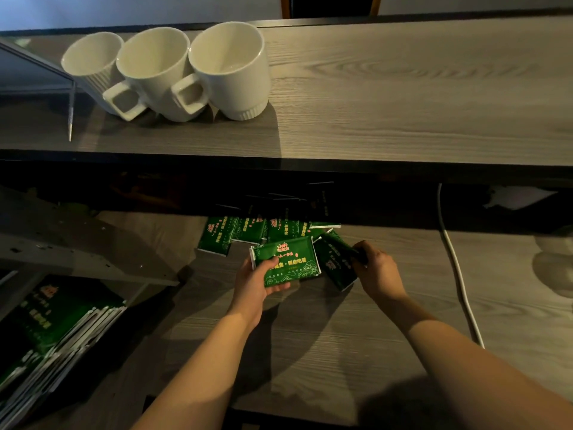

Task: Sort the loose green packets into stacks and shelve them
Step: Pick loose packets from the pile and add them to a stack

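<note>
Both bare forearms reach toward 12 o'clock. The left hand (252,282) grips with thumb on top; the right hand (376,270) pinches, fingers curled.

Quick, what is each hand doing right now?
Left hand: holding a small stack of green packets.
Right hand: gripping another green packet lying on the desk.

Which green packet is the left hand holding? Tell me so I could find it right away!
Look below the upper shelf with three white mugs, down on the lower wooden surface. There the left hand holds a green packet. Unlike the shadowed packets behind it, it faces up, brightly lit, its label easy to see.
</note>
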A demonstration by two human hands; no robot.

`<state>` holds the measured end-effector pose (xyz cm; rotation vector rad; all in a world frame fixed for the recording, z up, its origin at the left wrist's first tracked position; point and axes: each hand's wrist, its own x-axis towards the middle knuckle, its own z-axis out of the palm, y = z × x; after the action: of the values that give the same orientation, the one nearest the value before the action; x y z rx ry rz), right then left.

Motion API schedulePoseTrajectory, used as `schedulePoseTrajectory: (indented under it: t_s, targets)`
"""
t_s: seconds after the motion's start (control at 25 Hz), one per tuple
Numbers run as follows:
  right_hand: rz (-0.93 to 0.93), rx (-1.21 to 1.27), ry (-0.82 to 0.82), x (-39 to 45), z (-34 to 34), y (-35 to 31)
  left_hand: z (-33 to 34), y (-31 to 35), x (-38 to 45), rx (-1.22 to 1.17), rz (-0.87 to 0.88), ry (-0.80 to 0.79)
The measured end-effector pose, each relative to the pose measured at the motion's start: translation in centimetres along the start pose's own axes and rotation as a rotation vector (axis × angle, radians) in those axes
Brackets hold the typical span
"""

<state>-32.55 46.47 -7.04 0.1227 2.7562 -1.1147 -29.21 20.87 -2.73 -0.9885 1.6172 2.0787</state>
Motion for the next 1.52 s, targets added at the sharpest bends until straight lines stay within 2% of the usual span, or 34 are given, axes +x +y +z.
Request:
schedulePoseTrajectory:
  t_s: [0.2,0.28,0.4,0.48,0.56,0.8,1.0,1.12,1.28,1.4,1.52]
  targets:
    - [0.240,0.717,-0.007,-1.4,-3.1,-2.9,-0.2,1.0,-0.9,-0.020,0.027,0.039]
    - [0.264,0.853,-0.016,-2.0,-4.3,-4.3,0.0,1.6,-1.6,-0.041,0.049,0.044]
    - [0.327,0.956,-0.132,-2.7,-5.1,-6.2,0.6,2.3,-2.8,-0.088,0.077,0.024]
    - [0.348,0.902,-0.210,-3.2,-5.1,-7.5,1.2,2.3,-3.7,-0.112,0.099,-0.005]
    - [0.318,0.801,-0.208,-3.8,-4.9,-8.8,1.8,2.3,-4.7,-0.120,0.112,-0.010]
    - [0.069,0.648,-0.173,-5.4,-4.0,-12.0,2.8,1.7,-6.3,-0.044,0.128,-0.028]
    - [0.175,0.748,-0.209,-5.7,-2.8,-11.7,3.0,1.6,-5.9,-0.010,0.126,-0.091]
    - [0.217,0.715,-0.193,-5.4,-2.4,-11.2,3.3,1.8,-5.9,0.056,0.131,-0.053]
    - [0.179,0.795,-0.215,-4.5,-2.0,-10.7,3.2,1.9,-5.0,-0.001,0.122,-0.023]
    - [0.249,0.869,-0.092,-3.0,-1.2,-9.3,2.7,2.5,-4.3,-0.079,0.155,0.024]
    - [0.294,0.481,0.041,-1.9,-0.6,-5.7,2.0,3.0,-3.4,-0.088,0.166,0.079]
